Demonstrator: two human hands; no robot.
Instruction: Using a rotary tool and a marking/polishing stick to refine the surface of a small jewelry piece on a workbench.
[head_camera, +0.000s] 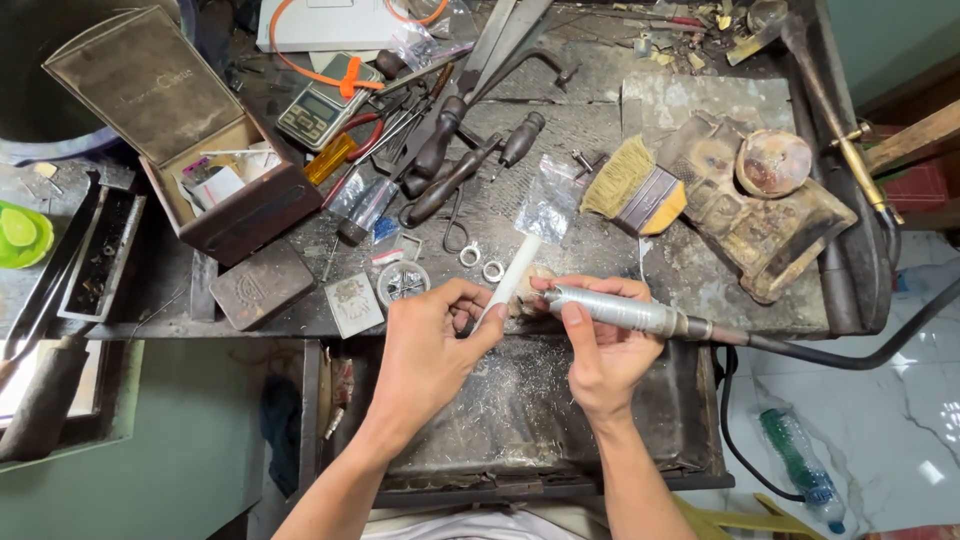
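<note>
At the near edge of the workbench, over an open metal drawer (520, 420) dusted with filings, the two hands meet; the left hand (430, 350) is closed, thumb and fingers pinching the lower end of a white tapered stick (512, 280) that slants up and away to the right; the right hand (600, 350) is wrapped around a silver rotary handpiece (620, 312), held almost level with its tip pointing left, right at the foot of the stick; what the tip touches is too small to tell; from the handpiece a black flexible shaft (850, 355) runs off to the right and curves upward; below it, on the pale floor, lies a green plastic bottle (800, 465); just beyond the hands, on the bench top (600, 250), two small metal rings (480, 263) lie near each other, with a round clear-lidded tin (403, 282) and a small pale square plaque (353, 304) to their left; a dark embossed metal block (262, 288) sits further left; a small clear plastic bag (548, 205) lies behind the top of the stick; to its right a flat paintbrush (635, 185) with tan bristles rests beside a scorched, crusted slab (760, 215) carrying a shallow round dish (773, 162); further back, dark-handled tools (455, 165) lie in a heap; at the left an open brown box (190, 130) holds small items, and behind it stands a pocket digital scale (322, 105) crossed by an orange cable (330, 75).
</note>
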